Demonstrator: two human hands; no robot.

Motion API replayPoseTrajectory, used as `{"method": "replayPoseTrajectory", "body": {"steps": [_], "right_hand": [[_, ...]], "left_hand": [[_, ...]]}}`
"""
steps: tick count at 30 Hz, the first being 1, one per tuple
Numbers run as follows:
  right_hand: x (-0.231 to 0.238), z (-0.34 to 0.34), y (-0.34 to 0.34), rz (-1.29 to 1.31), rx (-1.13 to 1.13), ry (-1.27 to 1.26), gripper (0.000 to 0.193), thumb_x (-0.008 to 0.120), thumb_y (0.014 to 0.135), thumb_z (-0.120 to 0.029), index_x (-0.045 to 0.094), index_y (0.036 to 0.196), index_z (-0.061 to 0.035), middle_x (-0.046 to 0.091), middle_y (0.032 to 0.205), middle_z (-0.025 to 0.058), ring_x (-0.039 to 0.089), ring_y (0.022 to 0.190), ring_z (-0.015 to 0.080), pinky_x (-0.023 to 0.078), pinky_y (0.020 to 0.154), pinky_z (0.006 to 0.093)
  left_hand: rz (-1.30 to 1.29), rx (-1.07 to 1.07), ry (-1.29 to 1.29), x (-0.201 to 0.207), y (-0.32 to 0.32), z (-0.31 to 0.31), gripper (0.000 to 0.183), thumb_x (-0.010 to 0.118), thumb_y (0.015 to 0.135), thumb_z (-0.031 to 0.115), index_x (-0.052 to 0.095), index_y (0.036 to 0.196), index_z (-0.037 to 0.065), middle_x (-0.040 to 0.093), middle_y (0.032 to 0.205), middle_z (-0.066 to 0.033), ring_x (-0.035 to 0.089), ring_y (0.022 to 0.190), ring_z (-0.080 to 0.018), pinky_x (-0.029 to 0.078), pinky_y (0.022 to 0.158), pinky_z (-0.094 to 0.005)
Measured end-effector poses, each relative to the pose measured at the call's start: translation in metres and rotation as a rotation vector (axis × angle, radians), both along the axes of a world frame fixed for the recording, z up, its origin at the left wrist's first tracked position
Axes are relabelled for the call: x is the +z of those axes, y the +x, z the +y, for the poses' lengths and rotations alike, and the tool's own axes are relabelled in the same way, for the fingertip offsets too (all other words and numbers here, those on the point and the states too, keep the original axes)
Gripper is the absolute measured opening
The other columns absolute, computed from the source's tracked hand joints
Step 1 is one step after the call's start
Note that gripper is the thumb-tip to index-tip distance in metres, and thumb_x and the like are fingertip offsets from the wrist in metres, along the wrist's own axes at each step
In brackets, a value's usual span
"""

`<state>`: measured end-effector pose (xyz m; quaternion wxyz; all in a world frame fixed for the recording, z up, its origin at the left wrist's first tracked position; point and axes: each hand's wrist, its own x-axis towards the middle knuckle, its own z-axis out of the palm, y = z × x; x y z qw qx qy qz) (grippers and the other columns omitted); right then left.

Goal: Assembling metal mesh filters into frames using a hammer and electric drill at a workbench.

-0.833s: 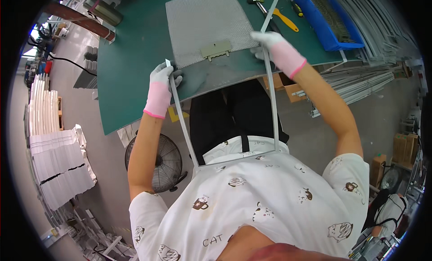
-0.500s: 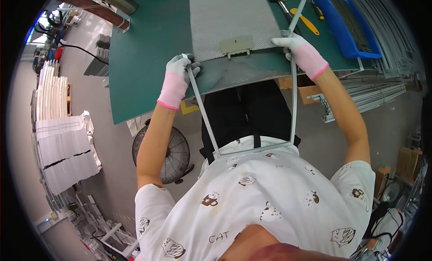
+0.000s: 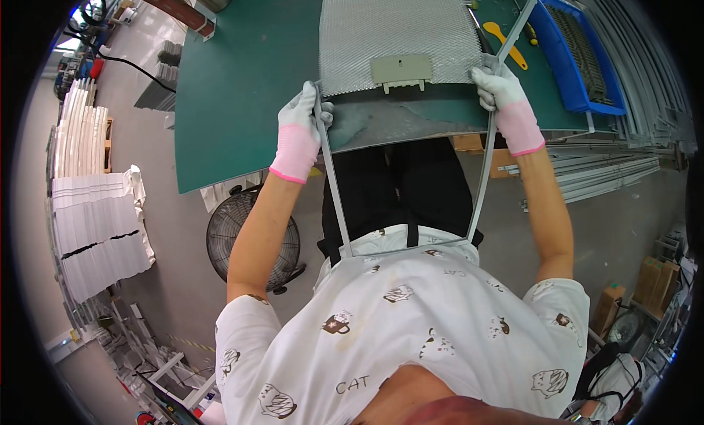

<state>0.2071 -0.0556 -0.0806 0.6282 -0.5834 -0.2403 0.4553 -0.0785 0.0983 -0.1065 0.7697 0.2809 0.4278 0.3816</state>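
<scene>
Both gloved hands grip a thin, light grey metal frame (image 3: 334, 187), whose cross bar lies against my shirt at the waist. My left hand (image 3: 302, 113) is closed round the end of its left bar, thumb pointing up. My right hand (image 3: 501, 88) is closed on the right bar, where a further length (image 3: 522, 25) angles off to the far right. Between my hands, a silvery mesh sheet (image 3: 396, 29) lies on the green table. Its near corners are close to both hands. A grey-green plastic piece (image 3: 402, 69) with small legs sits at the mesh's near edge.
On the table's right are a yellow-handled tool (image 3: 506, 44), a partly hidden hammer (image 3: 471, 5) and a blue bin (image 3: 579, 51) of small parts. Long metal strips (image 3: 623, 66) lie beyond the bin. A black floor fan (image 3: 253, 234) stands below the table's left side.
My right hand has moved lower and turned more upright on the bar. The frame's side bars now lean further right, and the mesh's near edge sits closer between my hands.
</scene>
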Motion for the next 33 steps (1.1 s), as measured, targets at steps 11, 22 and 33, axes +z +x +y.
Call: {"method": "replayPoseTrajectory", "body": {"steps": [11, 22, 33], "right_hand": [[0.004, -0.004, -0.007, -0.032, -0.009, 0.045, 0.054, 0.066, 0.083, -0.012, 0.038, 0.127, 0.0023, 0.045, 0.072, -0.0037, 0.032, 0.045, 0.0018, 0.025, 0.041, 0.0176], [-0.002, -0.002, -0.009, -0.108, -0.036, -0.015, 0.053, 0.068, 0.082, -0.012, 0.040, 0.123, 0.0068, 0.048, 0.068, -0.0031, 0.035, 0.046, 0.0023, 0.029, 0.042, 0.0182], [-0.004, 0.008, -0.010, -0.078, -0.031, -0.004, 0.050, 0.067, 0.082, -0.010, 0.042, 0.124, 0.0021, 0.051, 0.070, -0.0014, 0.037, 0.045, 0.0033, 0.029, 0.039, 0.0190]], "left_hand": [[-0.013, -0.030, -0.067, 0.000, -0.001, 0.006, 0.020, 0.063, 0.090, 0.020, 0.051, 0.087, 0.005, 0.050, 0.074, -0.0073, 0.051, 0.059, -0.0163, 0.040, 0.047, -0.0245], [-0.119, 0.040, 0.009, 0.003, 0.002, -0.009, 0.017, 0.059, 0.093, 0.022, 0.053, 0.090, 0.006, 0.050, 0.078, -0.0039, 0.051, 0.061, -0.0149, 0.040, 0.048, -0.0222], [-0.032, -0.239, 0.184, 0.003, 0.000, 0.000, 0.020, 0.056, 0.092, 0.023, 0.046, 0.095, 0.007, 0.045, 0.078, -0.0013, 0.051, 0.061, -0.0127, 0.034, 0.046, -0.0195]]}}
